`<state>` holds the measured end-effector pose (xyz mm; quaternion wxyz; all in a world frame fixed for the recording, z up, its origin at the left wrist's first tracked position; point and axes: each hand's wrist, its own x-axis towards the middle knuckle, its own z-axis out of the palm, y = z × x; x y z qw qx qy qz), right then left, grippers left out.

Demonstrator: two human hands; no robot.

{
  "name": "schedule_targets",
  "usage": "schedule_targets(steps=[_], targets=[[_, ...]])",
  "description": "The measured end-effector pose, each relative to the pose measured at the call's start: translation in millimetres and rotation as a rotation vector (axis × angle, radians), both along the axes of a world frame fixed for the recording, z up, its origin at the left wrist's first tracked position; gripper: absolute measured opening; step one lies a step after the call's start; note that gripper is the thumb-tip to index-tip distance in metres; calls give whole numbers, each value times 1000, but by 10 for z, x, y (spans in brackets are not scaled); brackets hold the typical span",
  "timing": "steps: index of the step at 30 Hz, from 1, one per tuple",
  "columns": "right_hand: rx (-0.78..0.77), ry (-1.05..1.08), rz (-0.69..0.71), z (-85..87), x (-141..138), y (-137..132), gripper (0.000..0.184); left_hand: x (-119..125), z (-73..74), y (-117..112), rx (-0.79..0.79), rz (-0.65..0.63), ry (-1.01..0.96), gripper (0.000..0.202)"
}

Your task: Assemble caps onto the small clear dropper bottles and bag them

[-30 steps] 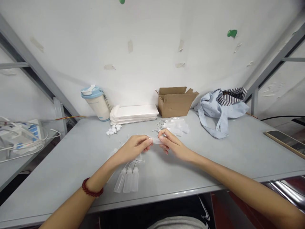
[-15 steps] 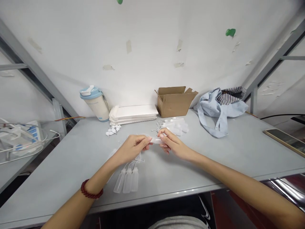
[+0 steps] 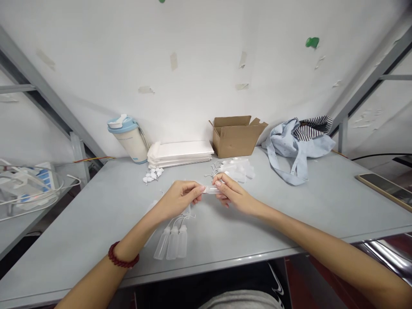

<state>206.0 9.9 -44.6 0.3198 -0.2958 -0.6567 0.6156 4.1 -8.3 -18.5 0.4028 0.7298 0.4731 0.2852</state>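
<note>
We are facing a gray table, where a light-blue cloth bag is slumping right of an open cardboard box. A stack of flat white packages is lying between the box and a lidded tumbler. Our left hand is pinching the whitish end of a translucent bottle; our right hand is pinching its body, so it is lying sideways between them. Three narrow bottles with thin curved tubes are resting near the front edge, and small white pieces are clustering before the stack.
</note>
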Motion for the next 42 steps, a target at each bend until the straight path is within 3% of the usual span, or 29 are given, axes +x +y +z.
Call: schedule_targets(steps=[7,13,20,24,34,36,42], targets=[[-1,-11,-24,9,1,5,30,7,17,-28,118,-7,-25,23],[45,-14,0,9,-13,-21,29,22,-6,-21,-27,-19,18,40],[514,-217,-138,-42,7,-35,22,46,41,-58,85,28,4,37],[656,-223,-185,-69,-1,-29,18,46,30,-63,135,-5,-6,31],[370,-171,-146,-55,10,19,28,70,-172,-57,630,-76,215,26],[365,-153,-152,-66,4,12,28,76,-131,-65,561,-64,209,27],[443,-107,-153,-73,5,-16,24,95,57,-101,89,-91,95,43]])
